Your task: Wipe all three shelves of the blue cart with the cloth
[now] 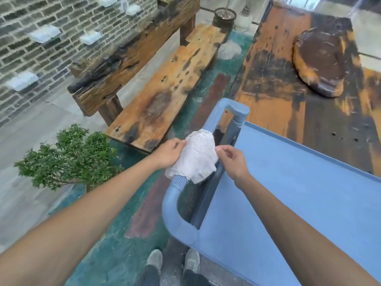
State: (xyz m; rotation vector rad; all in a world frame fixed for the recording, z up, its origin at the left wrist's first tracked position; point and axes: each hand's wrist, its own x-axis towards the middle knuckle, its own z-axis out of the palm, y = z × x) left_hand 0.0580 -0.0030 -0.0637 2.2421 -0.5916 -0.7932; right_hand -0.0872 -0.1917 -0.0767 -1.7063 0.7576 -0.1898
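Observation:
The blue cart [309,193] stands to my right, with only its flat top shelf in view; the lower shelves are hidden beneath it. A white cloth [195,157] is draped over the cart's ribbed blue handle [214,118]. My left hand [167,153] pinches the cloth's left edge. My right hand [232,159] holds its right edge with thumb and fingertips. Both hands hover over the handle, left of the top shelf.
A worn wooden bench [165,83] stands ahead on the left, and a long wooden table [278,79] with a round wood slab [321,60] lies beyond the cart. A small green shrub [68,157] grows at the left. My shoes [154,261] rest on green flooring.

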